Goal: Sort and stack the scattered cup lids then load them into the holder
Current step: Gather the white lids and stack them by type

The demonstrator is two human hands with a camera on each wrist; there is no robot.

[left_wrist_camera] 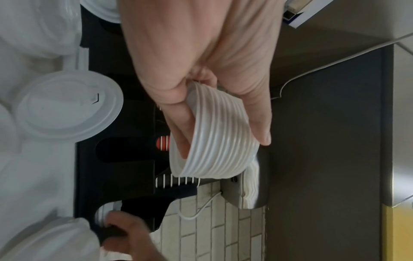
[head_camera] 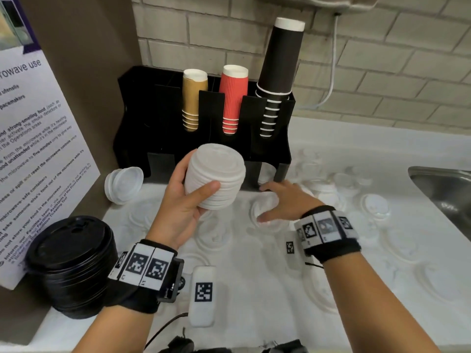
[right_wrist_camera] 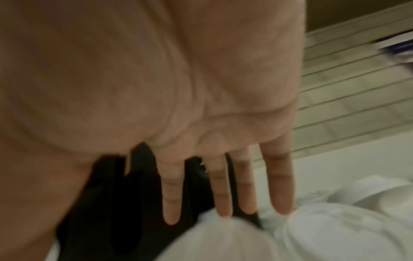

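Note:
My left hand (head_camera: 190,197) grips a tall stack of white lids (head_camera: 216,175) in front of the black holder (head_camera: 158,128), thumb on the near side. In the left wrist view the stack of white lids (left_wrist_camera: 219,139) sits between the thumb and the fingers (left_wrist_camera: 257,113). My right hand (head_camera: 280,202) is spread flat over a single white lid (head_camera: 262,203) on the white counter (head_camera: 254,289), just before the holder's right slot. The right wrist view shows straight fingers (right_wrist_camera: 279,185) above a white lid (right_wrist_camera: 223,238). Several more white lids lie scattered to the right.
A stack of black lids (head_camera: 74,261) stands at the near left. A short stack of white lids (head_camera: 125,184) leans by the holder's left side. Tan, red and black cup stacks (head_camera: 233,98) fill the holder. A steel sink (head_camera: 443,189) lies at the right.

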